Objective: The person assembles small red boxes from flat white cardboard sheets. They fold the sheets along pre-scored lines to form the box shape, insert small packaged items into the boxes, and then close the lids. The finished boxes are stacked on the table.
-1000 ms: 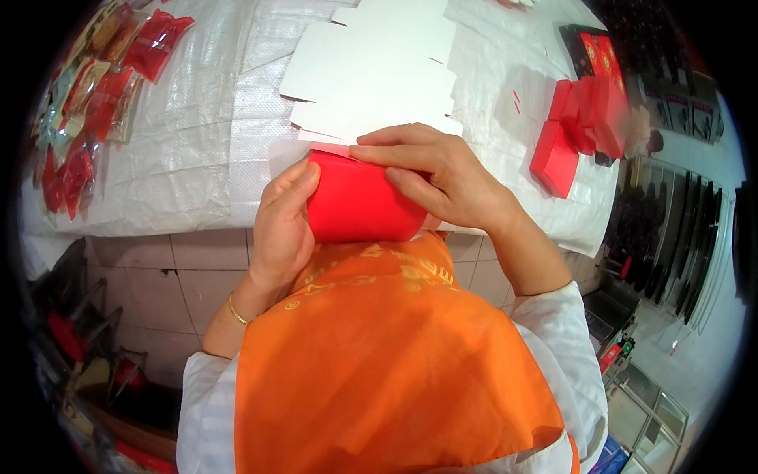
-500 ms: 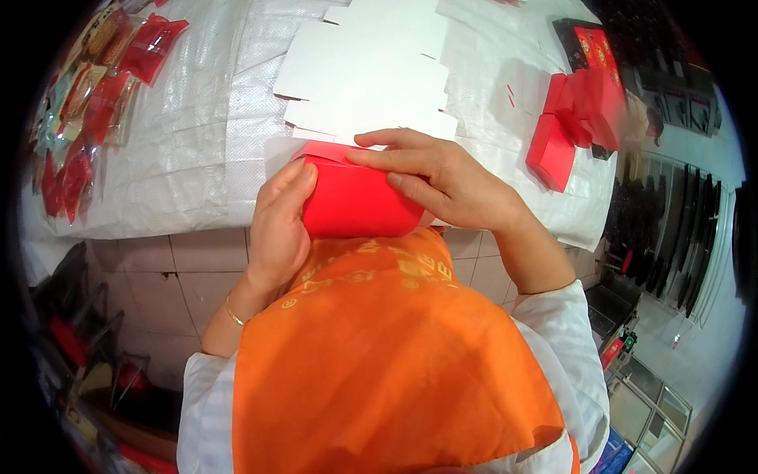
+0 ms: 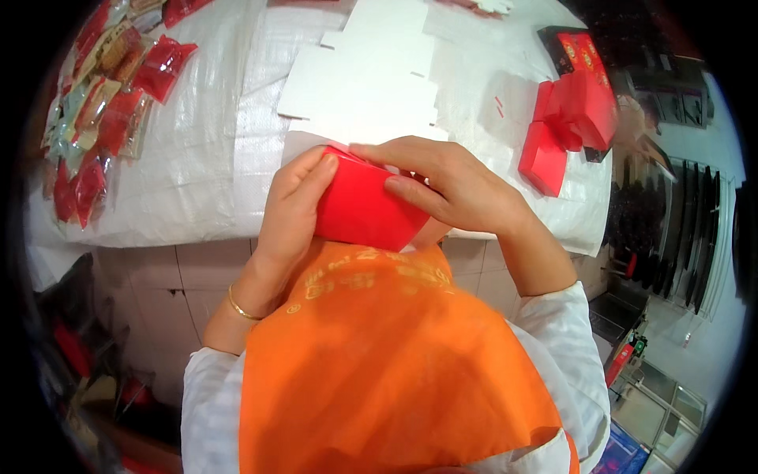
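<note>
A red cardboard box (image 3: 369,204) is held between my two hands at the table's near edge, just in front of my orange apron (image 3: 379,347). My left hand (image 3: 296,197) grips its left end, the thumb lying along the upper left corner. Across the top right edge lies my right hand (image 3: 450,178), its fingers bent over the far edge and its thumb against the red face. What the fingertips do behind that edge is hidden. Just beyond the box, flat white cardboard sheets (image 3: 359,83) lie overlapping, with notched edges.
The table wears a white woven plastic cover (image 3: 201,158). Clear-and-red food packets (image 3: 110,110) crowd its left side. Folded red boxes (image 3: 545,158) stand at the right, beside a black-and-red patterned box (image 3: 580,51). Tiled floor (image 3: 213,268) shows below the near edge.
The red box has tilted, its right end dropping toward me. The right fingers have curled further over its far edge. The whole view has shifted slightly.
</note>
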`<action>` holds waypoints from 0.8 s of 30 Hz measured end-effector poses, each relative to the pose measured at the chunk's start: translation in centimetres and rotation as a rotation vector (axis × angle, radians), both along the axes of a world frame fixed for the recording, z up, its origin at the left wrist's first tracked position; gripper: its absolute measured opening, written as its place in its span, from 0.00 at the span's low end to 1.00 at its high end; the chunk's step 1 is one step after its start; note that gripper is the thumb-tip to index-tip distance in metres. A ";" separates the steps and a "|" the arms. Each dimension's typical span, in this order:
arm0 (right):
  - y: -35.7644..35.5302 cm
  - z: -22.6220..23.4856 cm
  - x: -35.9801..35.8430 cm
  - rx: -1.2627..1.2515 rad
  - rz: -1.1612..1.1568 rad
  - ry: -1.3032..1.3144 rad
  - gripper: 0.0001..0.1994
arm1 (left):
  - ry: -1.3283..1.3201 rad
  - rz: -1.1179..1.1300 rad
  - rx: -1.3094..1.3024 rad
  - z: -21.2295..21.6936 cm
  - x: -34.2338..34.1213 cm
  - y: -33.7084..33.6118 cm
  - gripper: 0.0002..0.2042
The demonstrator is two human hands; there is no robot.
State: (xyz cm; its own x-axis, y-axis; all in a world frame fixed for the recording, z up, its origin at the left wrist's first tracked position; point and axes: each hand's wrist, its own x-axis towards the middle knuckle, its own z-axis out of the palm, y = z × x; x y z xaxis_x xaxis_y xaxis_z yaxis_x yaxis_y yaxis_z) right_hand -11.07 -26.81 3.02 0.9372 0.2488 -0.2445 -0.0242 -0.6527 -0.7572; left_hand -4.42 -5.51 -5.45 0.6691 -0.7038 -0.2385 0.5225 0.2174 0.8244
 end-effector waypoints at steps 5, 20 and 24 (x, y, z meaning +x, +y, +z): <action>-1.2 0.6 1.7 0.215 -0.183 -0.037 0.28 | -0.883 0.113 0.429 5.4 2.9 -2.0 0.11; 1.3 -2.6 -3.1 0.536 -0.695 -0.304 0.22 | -0.668 0.360 0.260 2.5 0.0 -1.4 0.18; 0.7 -3.8 -3.6 0.395 -0.759 -0.380 0.12 | -0.780 0.374 0.229 2.3 -0.7 -2.5 0.11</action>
State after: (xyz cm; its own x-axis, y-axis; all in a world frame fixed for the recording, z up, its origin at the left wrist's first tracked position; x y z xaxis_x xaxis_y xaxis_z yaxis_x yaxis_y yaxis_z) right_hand -14.64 -26.13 -0.77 0.8824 -0.4631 0.0832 -0.0439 -0.2571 -0.9654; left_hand -5.08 -8.03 -3.13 0.8757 -0.3984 0.2729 -0.2773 0.0478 0.9596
